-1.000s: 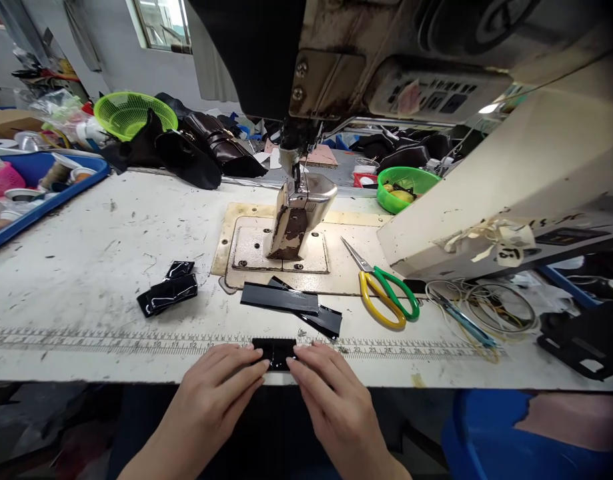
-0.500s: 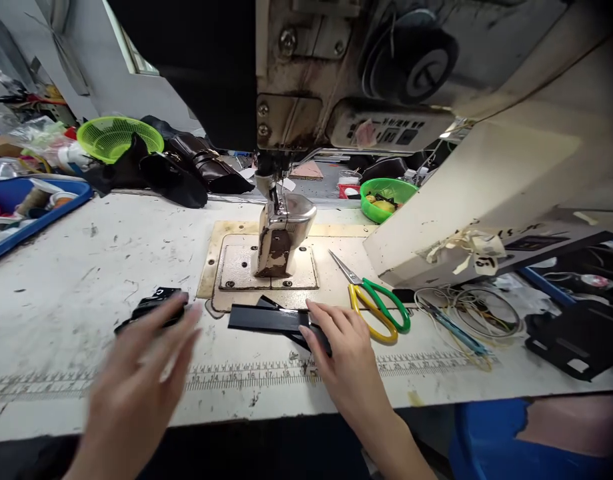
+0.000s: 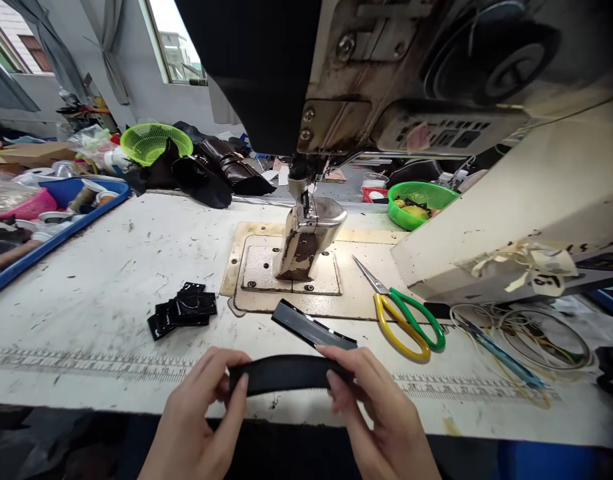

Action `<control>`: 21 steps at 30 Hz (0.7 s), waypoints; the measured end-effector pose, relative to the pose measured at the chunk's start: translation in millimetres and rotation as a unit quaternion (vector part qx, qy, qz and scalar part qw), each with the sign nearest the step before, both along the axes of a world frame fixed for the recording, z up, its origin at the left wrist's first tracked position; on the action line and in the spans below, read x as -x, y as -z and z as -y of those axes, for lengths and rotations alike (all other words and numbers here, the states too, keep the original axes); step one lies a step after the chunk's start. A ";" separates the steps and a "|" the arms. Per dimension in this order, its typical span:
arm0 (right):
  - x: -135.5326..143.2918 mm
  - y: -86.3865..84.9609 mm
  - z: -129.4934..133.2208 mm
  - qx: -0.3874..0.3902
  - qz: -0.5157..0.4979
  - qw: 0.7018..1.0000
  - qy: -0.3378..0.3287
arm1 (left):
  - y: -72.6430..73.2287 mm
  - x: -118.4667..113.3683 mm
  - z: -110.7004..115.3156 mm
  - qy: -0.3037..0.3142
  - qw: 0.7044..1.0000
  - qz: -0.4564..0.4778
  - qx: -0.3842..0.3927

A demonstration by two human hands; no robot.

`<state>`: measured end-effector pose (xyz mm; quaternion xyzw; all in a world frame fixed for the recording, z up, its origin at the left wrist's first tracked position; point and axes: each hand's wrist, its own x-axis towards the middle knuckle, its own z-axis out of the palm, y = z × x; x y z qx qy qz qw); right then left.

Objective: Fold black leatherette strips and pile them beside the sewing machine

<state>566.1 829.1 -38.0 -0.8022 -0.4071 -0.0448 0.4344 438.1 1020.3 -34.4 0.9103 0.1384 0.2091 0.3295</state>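
Note:
A black strip point(image 3: 289, 374), bowed slightly upward in the middle, is stretched between my two hands above the table's front edge. My left hand point(image 3: 206, 407) pinches its left end between thumb and fingers. At the other end, my right hand point(image 3: 371, 400) grips it the same way. Just behind lies another black strip point(image 3: 309, 325) with a glossy edge, flat on the table. To the left sits a small pile of glossy black pieces point(image 3: 183, 310). The sewing machine's metal post point(image 3: 309, 240) rises beyond the strips.
Scissors with yellow and green handles point(image 3: 403, 320) lie on the right, beside a blue-handled tool point(image 3: 509, 357) and coiled cord point(image 3: 546, 333). A printed ruler point(image 3: 111, 367) runs along the front. A blue tray point(image 3: 61, 233) stands left; a green basket point(image 3: 421, 203) is behind.
One black strip has been lifted off the table toward me. My left hand has come from near the glossy pile to its left end. The view has shifted left.

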 end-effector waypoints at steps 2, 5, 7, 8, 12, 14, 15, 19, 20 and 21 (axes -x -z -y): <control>10.2 7.4 -1.5 0.015 0.013 1.000 0.011 | 8.9 10.8 4.6 -0.014 0.999 -0.015 -0.043; 21.5 24.1 -12.6 -0.010 0.112 0.990 0.090 | 20.5 11.5 12.7 -0.080 0.986 -0.003 -0.145; 25.8 29.8 -20.4 -0.028 0.160 0.982 0.095 | 20.9 4.5 19.2 -0.113 0.977 0.027 -0.181; 26.9 30.3 -23.2 -0.032 0.173 0.981 0.078 | 19.4 0.1 22.5 -0.116 0.973 0.050 -0.191; 25.1 25.4 -24.5 -0.021 0.196 0.980 -0.006 | 16.3 -11.9 30.4 -0.061 0.969 0.116 -0.211; 22.2 24.9 -20.9 -0.011 0.191 0.981 -0.042 | 20.7 -12.1 30.0 -0.036 0.966 0.113 -0.228; 20.8 25.8 -18.8 -0.007 0.185 0.981 -0.055 | 23.7 -10.8 28.8 -0.023 0.964 0.104 -0.242; 16.6 32.8 -12.1 -0.005 0.176 0.982 -0.069 | 32.3 -2.2 18.9 0.041 0.954 0.066 -0.288; 15.7 34.1 -11.3 -0.008 0.179 0.981 -0.071 | 32.8 -0.4 15.7 0.056 0.952 0.058 -0.295; 14.9 34.8 -10.9 -0.010 0.184 0.980 -0.074 | 32.7 0.8 12.5 0.068 0.950 0.055 -0.300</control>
